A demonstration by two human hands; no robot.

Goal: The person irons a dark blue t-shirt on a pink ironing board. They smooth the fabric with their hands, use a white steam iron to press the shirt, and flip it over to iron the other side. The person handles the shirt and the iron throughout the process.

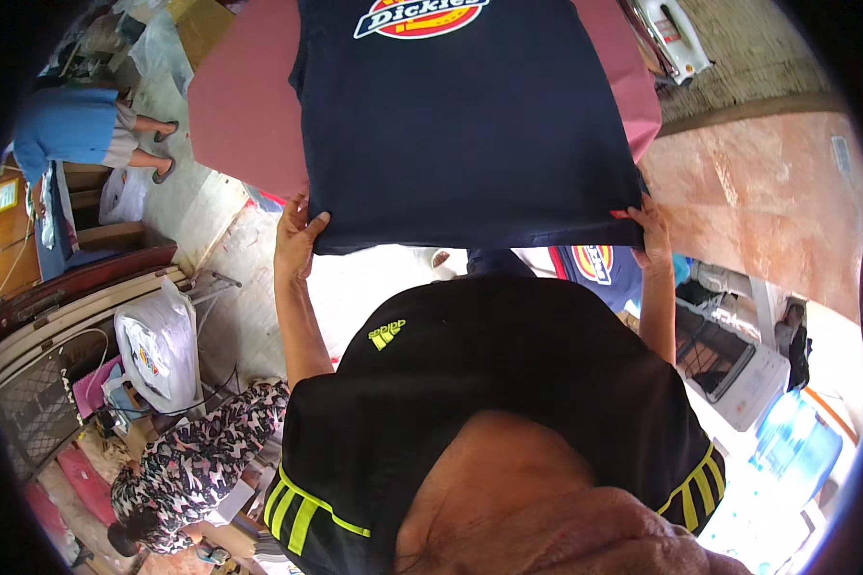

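The shirt [470, 144], over the bench [244, 105] at 12 o'clock, looks light and limp, best held by its 7 and 5 o'clock hem corners, which left hand [298, 238] and right hand [654, 237] pinch between fingers [293, 215].

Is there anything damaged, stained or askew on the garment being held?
Nothing stands out: the dark navy fabric shirt looks smooth, without visible stain or tear, its hem held between the left hand and right hand.
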